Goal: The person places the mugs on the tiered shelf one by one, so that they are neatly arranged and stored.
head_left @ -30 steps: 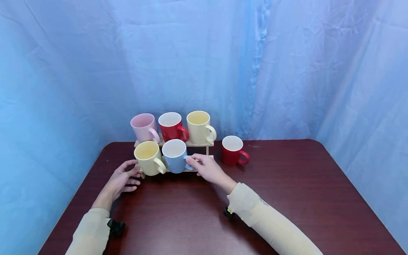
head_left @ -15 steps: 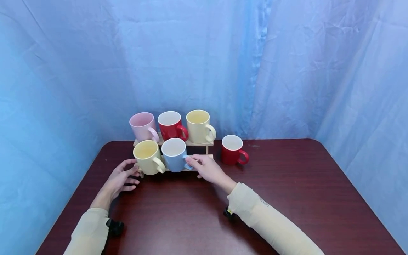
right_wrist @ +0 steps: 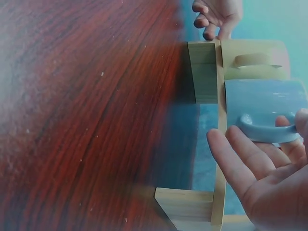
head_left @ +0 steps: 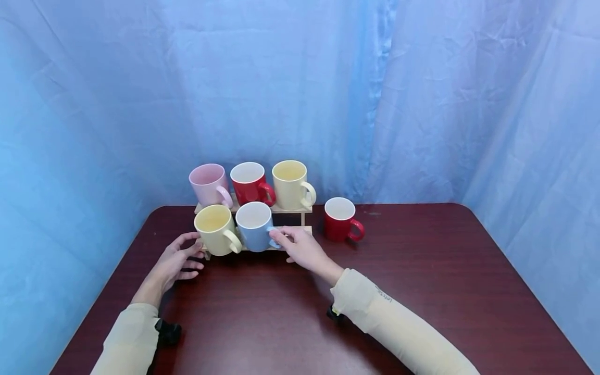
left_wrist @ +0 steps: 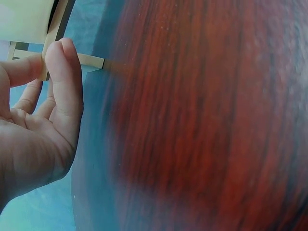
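Note:
A light blue mug (head_left: 253, 237) stands on the lower tier of a small wooden rack (head_left: 304, 229). My right hand (head_left: 304, 251) pinches its handle from the right. The right wrist view shows the thumb and fingers around that handle, with other fingers spread below. My left hand (head_left: 172, 264) grips the left end of the lower shelf between thumb and finger, as the left wrist view also shows. Beside the blue mug, on its left, is a pale yellow mug (head_left: 214, 241). The upper tier bears a pink mug (head_left: 206, 195), a red mug (head_left: 246, 194) and another yellow mug (head_left: 287, 194).
Right of the rack, another red mug (head_left: 337, 229) with a white inside stands on the dark wooden table (head_left: 412, 260). Blue curtains (head_left: 300, 94) hang behind and at both sides. The right end of the lower shelf bears no mug.
The head view shifts slightly, so everything sits a little further left and higher. Both hands keep the same holds, and the mugs stay in the same order.

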`<action>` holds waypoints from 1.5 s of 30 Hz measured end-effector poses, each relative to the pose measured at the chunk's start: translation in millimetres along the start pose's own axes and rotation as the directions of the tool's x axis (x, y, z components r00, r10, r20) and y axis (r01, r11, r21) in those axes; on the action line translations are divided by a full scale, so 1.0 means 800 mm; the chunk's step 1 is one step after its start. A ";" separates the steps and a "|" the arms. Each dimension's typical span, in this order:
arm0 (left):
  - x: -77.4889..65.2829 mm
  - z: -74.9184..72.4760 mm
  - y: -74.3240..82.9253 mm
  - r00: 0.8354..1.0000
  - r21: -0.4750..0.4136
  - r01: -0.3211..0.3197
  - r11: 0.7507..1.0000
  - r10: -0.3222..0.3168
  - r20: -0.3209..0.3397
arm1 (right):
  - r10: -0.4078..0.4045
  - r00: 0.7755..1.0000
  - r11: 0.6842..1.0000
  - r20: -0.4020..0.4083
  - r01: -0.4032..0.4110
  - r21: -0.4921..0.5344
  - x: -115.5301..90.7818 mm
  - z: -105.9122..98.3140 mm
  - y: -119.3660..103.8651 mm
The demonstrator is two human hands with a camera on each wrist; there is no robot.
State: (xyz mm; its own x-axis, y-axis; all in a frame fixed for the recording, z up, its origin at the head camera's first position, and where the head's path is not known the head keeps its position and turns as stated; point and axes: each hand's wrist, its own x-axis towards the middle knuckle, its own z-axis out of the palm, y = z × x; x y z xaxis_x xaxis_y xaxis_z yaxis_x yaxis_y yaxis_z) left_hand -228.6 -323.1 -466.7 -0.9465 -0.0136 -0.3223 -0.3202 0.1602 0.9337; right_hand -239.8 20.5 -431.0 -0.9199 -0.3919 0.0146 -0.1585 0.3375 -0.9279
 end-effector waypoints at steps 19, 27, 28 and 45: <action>-0.001 -0.001 -0.001 1.000 0.010 -0.004 1.000 0.005 -0.004 | -0.126 0.987 0.975 -0.095 0.106 -0.195 -0.029 -0.043 -0.028; -0.001 0.000 0.000 1.000 0.012 -0.017 1.000 0.017 0.002 | -0.267 0.946 0.948 -0.186 0.223 -0.228 -0.054 -0.106 -0.015; -0.001 0.000 0.000 1.000 0.015 -0.018 1.000 0.018 0.000 | -0.271 0.940 0.948 -0.206 0.223 -0.227 -0.059 -0.113 -0.018; -0.003 0.005 0.000 0.999 0.042 -0.030 0.999 0.031 -0.034 | 0.062 0.979 0.997 -0.196 -0.068 -0.027 -0.063 -0.195 0.089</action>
State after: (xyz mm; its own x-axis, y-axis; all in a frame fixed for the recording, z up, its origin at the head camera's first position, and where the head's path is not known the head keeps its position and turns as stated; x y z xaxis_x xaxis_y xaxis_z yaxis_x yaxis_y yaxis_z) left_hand -226.3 -318.8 -466.4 -0.9569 -0.0420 -0.2874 -0.2898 0.2014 0.9357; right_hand -260.8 197.5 -439.7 -0.9804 -0.1945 0.0301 -0.1047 0.3863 -0.9164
